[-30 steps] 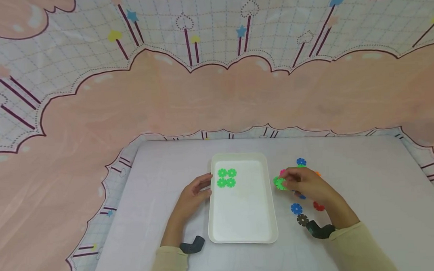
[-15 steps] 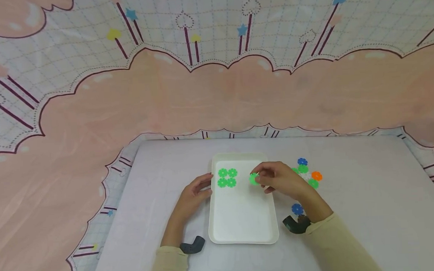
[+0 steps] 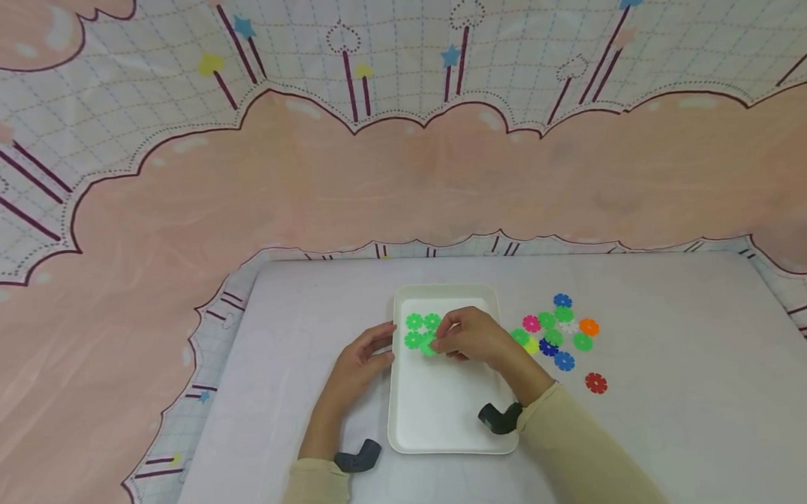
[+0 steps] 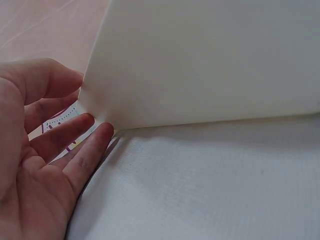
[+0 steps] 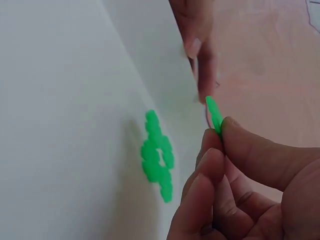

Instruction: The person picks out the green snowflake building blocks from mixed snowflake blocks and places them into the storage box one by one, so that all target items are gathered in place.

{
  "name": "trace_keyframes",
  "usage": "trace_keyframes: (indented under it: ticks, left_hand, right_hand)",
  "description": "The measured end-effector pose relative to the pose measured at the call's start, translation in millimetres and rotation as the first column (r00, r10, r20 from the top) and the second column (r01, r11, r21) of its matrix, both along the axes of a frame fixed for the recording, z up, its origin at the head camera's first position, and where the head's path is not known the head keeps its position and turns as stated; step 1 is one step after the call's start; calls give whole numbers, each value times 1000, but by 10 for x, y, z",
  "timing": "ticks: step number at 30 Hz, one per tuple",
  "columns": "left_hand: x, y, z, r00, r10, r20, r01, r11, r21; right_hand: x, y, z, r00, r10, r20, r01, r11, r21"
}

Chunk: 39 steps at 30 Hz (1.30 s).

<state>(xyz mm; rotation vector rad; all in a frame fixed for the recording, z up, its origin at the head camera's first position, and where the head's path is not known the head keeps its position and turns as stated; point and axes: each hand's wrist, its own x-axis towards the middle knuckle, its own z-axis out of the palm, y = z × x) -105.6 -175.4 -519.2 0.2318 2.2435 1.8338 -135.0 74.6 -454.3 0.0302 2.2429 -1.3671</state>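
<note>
A white tray [image 3: 453,415] lies on the table with several flat green snowflake discs [image 3: 414,321] grouped in its upper left part. My right hand [image 3: 473,335] is over the tray by that group. Its thumb and fingers pinch one more green snowflake disc [image 5: 214,114], held edge-on and apart from the tray floor in the right wrist view. At the tray's left side is my left hand [image 3: 362,361]. Its fingertips [image 4: 104,129] touch the tray's outer wall, and the fingers look relaxed.
Right of the tray lies a loose spread of snowflake discs, among them a pink disc [image 3: 531,323], an orange disc [image 3: 589,327], a red disc [image 3: 595,383] and a blue disc [image 3: 564,361]. White cloth covers the table [image 3: 687,390]; a patterned cloth hangs behind.
My right hand has carried the green snowflake disc leftward from the loose spread, over the tray's right rim, to the green group. The left hand has stayed at the tray's side.
</note>
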Motion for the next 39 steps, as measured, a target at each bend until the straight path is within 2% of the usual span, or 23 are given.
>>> trace_keyframes:
  ticks: [5,13,24,39]
  left_hand:
    - [0,6,0,1000,0,-2,0,1000,8]
    - [4,7,-5,1000,4,-10,-4,1000,-3]
    - [8,13,4,1000,-2,-11,2,1000,6]
    - [-6,-5,-11,1000,-15,-16,15,1000,16]
  right_hand:
    - [-9,-101,-90,1000,17,-15,-17,1000,5]
    - [1,-215,-179,995,42,-87,-32,993,111]
    - [38,-319,-204,991,36,-130,8,947,321]
    - [41,-377,-216,989,14,-146,47,914,404]
